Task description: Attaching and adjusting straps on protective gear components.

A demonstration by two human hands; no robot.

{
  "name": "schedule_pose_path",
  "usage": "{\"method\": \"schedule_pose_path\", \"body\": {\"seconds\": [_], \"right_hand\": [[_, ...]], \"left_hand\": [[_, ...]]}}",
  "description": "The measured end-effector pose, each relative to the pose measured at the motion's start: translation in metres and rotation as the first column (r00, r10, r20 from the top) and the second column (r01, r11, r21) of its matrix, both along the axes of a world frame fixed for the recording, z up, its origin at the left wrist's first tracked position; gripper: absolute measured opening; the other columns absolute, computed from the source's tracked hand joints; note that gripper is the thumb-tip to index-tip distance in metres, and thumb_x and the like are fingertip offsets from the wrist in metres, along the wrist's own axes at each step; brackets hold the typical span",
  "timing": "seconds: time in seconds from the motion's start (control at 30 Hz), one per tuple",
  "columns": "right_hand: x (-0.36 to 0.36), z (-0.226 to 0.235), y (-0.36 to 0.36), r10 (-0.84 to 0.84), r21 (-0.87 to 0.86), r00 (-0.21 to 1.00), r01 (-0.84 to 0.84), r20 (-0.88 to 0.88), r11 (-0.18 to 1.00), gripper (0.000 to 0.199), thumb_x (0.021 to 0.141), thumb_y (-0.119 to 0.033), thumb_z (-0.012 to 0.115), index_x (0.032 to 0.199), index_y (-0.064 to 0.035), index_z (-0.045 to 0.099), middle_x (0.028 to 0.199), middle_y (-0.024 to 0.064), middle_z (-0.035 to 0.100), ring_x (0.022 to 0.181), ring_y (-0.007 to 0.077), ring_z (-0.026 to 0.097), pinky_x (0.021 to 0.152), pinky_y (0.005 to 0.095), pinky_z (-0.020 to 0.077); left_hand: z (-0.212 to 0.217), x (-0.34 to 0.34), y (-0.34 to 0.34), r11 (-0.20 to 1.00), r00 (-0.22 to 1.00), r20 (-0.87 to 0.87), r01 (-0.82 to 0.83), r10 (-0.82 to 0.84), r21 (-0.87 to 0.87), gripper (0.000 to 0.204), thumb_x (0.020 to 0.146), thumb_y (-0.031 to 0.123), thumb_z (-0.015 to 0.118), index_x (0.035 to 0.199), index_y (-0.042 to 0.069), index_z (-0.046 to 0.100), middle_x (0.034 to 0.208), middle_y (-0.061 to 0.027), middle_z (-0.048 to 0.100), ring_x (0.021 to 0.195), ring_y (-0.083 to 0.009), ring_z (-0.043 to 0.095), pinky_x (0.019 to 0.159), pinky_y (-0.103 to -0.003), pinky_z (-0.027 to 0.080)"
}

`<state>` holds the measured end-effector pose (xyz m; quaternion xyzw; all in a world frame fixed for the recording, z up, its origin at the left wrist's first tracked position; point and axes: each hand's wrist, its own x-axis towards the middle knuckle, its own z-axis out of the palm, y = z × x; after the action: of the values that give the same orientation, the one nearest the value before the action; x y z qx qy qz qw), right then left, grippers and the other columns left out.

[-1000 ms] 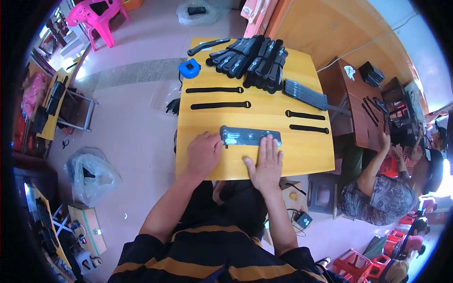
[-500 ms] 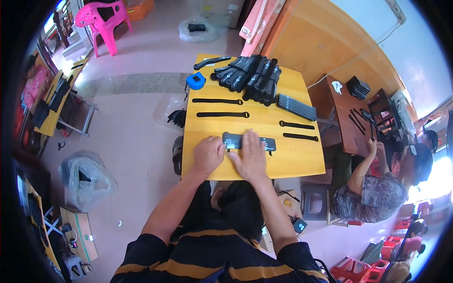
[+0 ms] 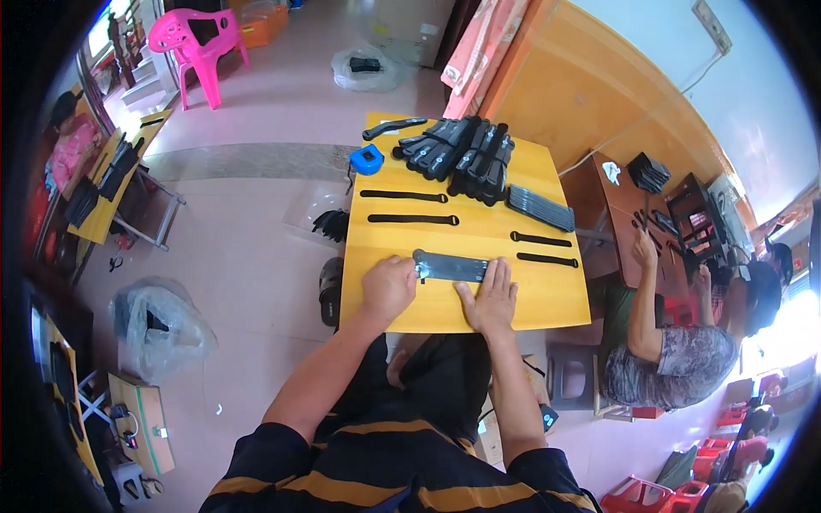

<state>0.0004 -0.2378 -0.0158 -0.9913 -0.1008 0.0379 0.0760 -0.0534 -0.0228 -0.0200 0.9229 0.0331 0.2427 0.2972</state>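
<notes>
A flat dark packet with a shiny, clear-looking wrapping [image 3: 453, 267] lies crosswise near the front of the yellow table [image 3: 368, 321]. My left hand [image 3: 389, 289] is closed at the packet's left end, its fingertips mostly hidden. On the right end my right hand [image 3: 493, 297] rests flat, fingers stretched out over the edge. Beyond the packet lie two black straps with ring ends, an upper strap [image 3: 402, 197] and a lower strap [image 3: 412, 220]. To the right are two more, a far strap [image 3: 540, 239] and a near strap [image 3: 547, 259].
Bundled black straps [image 3: 479, 162] pile up at the table's back, beside a stack of shiny dark packets [image 3: 540, 209]. A blue tape measure [image 3: 367, 160] sits at the back left. A co-worker [image 3: 671, 363] sits at a brown table [image 3: 629, 248] on the right.
My right hand has slid rightward along the packet to its right end, uncovering the middle. My left hand stays at the left end. The co-worker's hands have moved apart.
</notes>
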Motion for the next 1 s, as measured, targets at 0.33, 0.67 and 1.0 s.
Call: {"method": "schedule_pose_path", "body": {"seconds": [0.33, 0.67, 1.0], "right_hand": [[-0.018, -0.006, 0.011, 0.248, 0.03, 0.911, -0.273, 0.328, 0.962, 0.086, 0.099, -0.057, 0.051, 0.151, 0.0089, 0.035, 0.161, 0.0283, 0.03, 0.15, 0.0424, 0.029, 0.119, 0.0588, 0.0249], [-0.05, -0.016, 0.038, 0.303, 0.066, 0.92, -0.328, 0.25, 0.942, 0.083, 0.1, -0.058, 0.047, 0.152, 0.0059, 0.037, 0.162, 0.0251, 0.029, 0.152, 0.0392, 0.025, 0.119, 0.0608, 0.0229], [-0.027, -0.002, -0.008, 0.059, 0.062, 0.992, -0.067, 0.111, 0.996, 0.094, 0.098, -0.066, 0.043, 0.158, 0.0038, 0.025, 0.167, 0.0213, 0.021, 0.155, 0.0349, 0.018, 0.123, 0.0569, 0.0154]], "left_hand": [[0.014, -0.002, 0.004, 0.995, 0.998, 0.01, 0.058, -0.057, -0.078, 0.012, 0.087, 0.012, 0.066, 0.096, 0.005, 0.064, 0.089, -0.0157, 0.064, 0.086, -0.0382, 0.063, 0.075, -0.049, 0.051], [0.007, 0.069, -0.025, 0.951, 0.963, 0.122, 0.208, -0.24, 0.229, 0.029, 0.088, 0.012, 0.062, 0.117, 0.005, 0.064, 0.121, -0.0153, 0.06, 0.12, -0.0354, 0.054, 0.099, -0.048, 0.044], [-0.009, 0.076, -0.016, 0.895, 0.964, 0.024, 0.236, -0.264, 0.378, 0.026, 0.083, 0.01, 0.062, 0.109, 0.006, 0.067, 0.119, -0.0141, 0.06, 0.118, -0.0344, 0.053, 0.105, -0.049, 0.038]]}}
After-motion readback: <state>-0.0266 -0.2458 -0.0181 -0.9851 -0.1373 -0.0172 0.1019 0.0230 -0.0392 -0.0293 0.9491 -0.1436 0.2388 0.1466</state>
